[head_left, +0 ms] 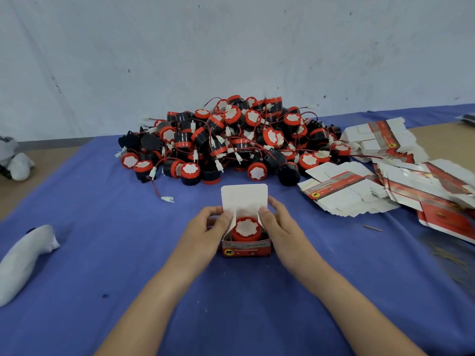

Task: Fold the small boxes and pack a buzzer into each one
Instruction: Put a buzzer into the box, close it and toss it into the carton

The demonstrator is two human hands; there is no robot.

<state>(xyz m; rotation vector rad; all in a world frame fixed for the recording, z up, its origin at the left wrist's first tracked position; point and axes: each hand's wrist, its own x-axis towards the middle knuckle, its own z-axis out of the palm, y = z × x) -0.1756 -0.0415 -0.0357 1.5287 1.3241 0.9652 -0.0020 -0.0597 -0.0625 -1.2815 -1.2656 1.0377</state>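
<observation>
From the head view, a small box (246, 249) stands open on the blue-covered desk (128, 265), its white lid flap upright at the far side, with a red-capped buzzer (246, 228) sitting inside it. The left hand (205, 228) grips the box's left side, fingers (223, 219) curled and pinching the left flap; the right hand (282, 227) mirrors it, fingers (266, 217) pinching the right flap. Behind the box lies a heap of buzzers (231, 140); to its right, flat unfolded boxes (344, 194); far to its left, a white bundle (23, 258).

A scuffed white wall (154, 47) (dark specks) backs a blue cloth (128, 253) — over a tan table (38, 163).
</observation>
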